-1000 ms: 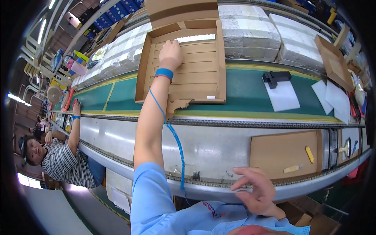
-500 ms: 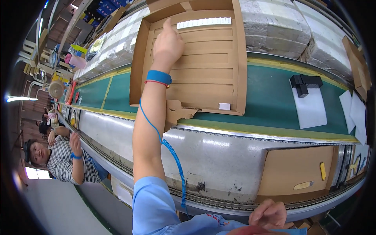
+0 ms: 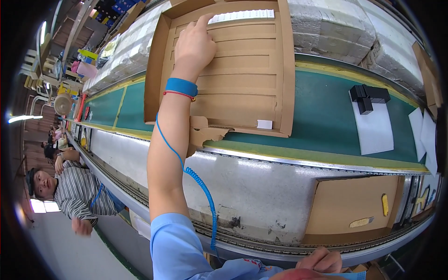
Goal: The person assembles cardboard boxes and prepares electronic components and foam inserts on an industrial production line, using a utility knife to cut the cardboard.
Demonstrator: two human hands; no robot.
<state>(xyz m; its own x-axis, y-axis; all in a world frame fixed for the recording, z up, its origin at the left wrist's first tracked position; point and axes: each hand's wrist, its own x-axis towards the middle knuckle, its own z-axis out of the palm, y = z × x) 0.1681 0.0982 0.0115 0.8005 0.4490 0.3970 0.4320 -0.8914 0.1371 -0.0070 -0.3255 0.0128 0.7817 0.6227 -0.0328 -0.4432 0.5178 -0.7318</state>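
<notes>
The fingers (image 3: 204, 21) of the left hand (image 3: 194, 44) reach toward the far side of a brown cardboard box (image 3: 285, 74). The index finger is stretched out, and its tip is at the left end of a row of white pieces (image 3: 242, 17); if it is touching, I cannot tell. The thumb is hidden behind the hand, so I cannot tell either if the fingers pinch something.

The row lies inside the box, along the far wall, to the right of the fingertip. The pieces are small, white and block-like, set close side by side in one straight line. Below the row, the box floor shows several long, narrow slots. One single white piece (image 3: 264, 124) lies in the near right corner of the box, well apart from the fingers.

On the left wrist is a blue band (image 3: 181, 87), from which a blue coiled cord (image 3: 205, 191) hangs down. The right hand (image 3: 322, 260) is near the lower edge, its fingers bent inward; what is inside them cannot be seen.

The box stands on a green counter (image 3: 322, 116). To its right, black blocks (image 3: 366, 97) rest on a white sheet (image 3: 375, 133).
</notes>
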